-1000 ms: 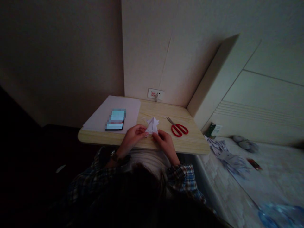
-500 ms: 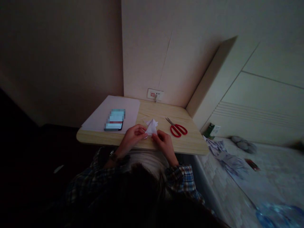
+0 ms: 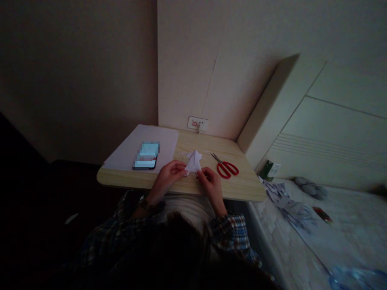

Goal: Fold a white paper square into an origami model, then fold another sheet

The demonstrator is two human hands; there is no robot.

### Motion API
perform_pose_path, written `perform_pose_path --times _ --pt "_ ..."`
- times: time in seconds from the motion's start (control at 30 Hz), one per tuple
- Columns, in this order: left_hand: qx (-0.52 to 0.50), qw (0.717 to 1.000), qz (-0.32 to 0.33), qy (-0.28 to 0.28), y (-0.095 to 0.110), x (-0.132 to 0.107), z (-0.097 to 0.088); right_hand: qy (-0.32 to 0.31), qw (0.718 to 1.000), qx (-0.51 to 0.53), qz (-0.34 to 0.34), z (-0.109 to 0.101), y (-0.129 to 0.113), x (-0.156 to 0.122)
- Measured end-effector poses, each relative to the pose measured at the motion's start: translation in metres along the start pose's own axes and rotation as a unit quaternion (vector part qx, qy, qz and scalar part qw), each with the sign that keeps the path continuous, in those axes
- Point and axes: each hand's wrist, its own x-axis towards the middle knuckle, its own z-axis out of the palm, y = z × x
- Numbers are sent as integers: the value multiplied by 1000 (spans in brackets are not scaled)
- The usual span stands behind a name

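Between my two hands is a small piece of folded white paper (image 3: 193,162), pointed at its far end with little flaps to either side. My left hand (image 3: 169,174) pinches its near left corner between thumb and fingers. At the near right corner, my right hand (image 3: 211,182) grips it the same way, fingers curled under. A pair of scissors (image 3: 225,166) with red handles lies to the right of my right hand, blades slightly apart. Left of my left hand, a lit phone (image 3: 146,156) rests on white paper sheets (image 3: 130,141).
The wooden tabletop (image 3: 208,141) has rounded corners and meets the wall below a socket (image 3: 198,123) with a plug. To the right is a bed (image 3: 347,213) bearing crumpled paper strips (image 3: 290,203), a grey bundle (image 3: 310,188) and a green box (image 3: 268,170).
The view has tilted slightly, so the table sits a little lower. My right fingers have shifted slightly at the folded paper's right corner; both hands still hold it.
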Motion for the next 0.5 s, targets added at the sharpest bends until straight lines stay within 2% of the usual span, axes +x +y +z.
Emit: perform_pose_path --times 0.1,0.2,0.33,0.43,0.5 --pt "-9 1000 0 -1 -1 1 -1 39 999 4 0 -10 2 1" --pt "-9 1000 -2 -11 -4 2 -2 86 996 4 0 -34 5 17" --pt "-10 1000 4 -19 -8 3 -2 173 983 -36 48 -79 10 67" --pt "-6 1000 10 -17 -9 4 -2 181 977 -51 96 -106 17 108" --pt "-3 1000 13 -17 -9 4 -2 172 973 -52 142 -115 26 128"
